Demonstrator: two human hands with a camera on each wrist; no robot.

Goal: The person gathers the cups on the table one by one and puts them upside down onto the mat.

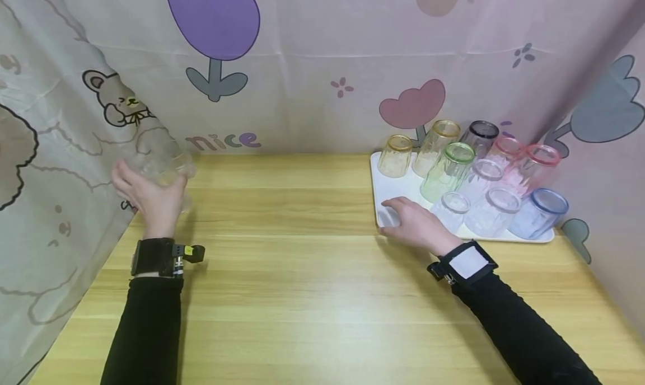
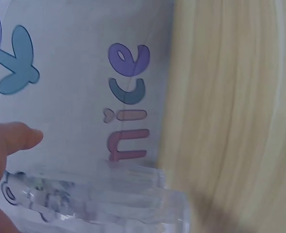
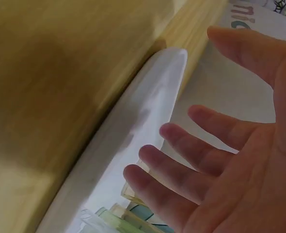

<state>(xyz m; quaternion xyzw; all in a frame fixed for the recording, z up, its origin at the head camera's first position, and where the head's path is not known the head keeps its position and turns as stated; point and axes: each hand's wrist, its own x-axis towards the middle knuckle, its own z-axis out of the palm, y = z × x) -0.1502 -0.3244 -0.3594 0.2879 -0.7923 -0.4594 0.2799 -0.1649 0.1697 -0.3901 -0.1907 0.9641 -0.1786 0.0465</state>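
Note:
On the left of the table, my left hand is at clear, see-through glassware. In the left wrist view the thumb stands apart from the clear glassware, whose outline overlaps, so I cannot tell how many pieces there are. Over the front left part of a white tray is my right hand, holding nothing; the right wrist view shows its fingers spread. Tinted glasses stand on the tray, among them a green glass, a yellow glass and a blue glass.
The wooden table spans the space between the two hands. A printed curtain hangs behind it and along both sides. The tinted glasses stand close together toward the tray's back and right.

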